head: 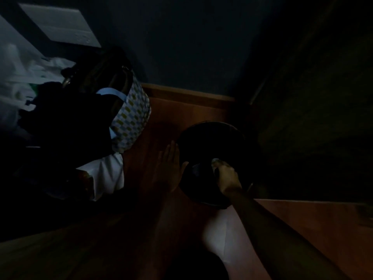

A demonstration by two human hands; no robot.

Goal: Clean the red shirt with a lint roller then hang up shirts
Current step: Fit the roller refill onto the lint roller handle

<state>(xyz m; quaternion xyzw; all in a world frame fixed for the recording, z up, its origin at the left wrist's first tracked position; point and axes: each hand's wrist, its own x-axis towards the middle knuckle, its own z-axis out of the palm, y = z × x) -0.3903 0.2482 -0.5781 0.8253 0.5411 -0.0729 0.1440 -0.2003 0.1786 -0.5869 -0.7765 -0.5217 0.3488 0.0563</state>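
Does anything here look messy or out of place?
Mostly the dimness hides detail. The checkered laundry bag beside the wall overflows with dark clothes. The right hand pinches a pale crumpled scrap over the round dark bin; the left hand rests flat against its rim.

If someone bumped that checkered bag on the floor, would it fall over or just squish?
Probably squish more than topple. The checkered bag looks like soft woven material with a floppy strap handle, so its sides would likely give. It is stuffed with dark clothes heaped above its rim, which probably makes it a bit top-heavy, so a hard bump might tip it. It already seems to lean.
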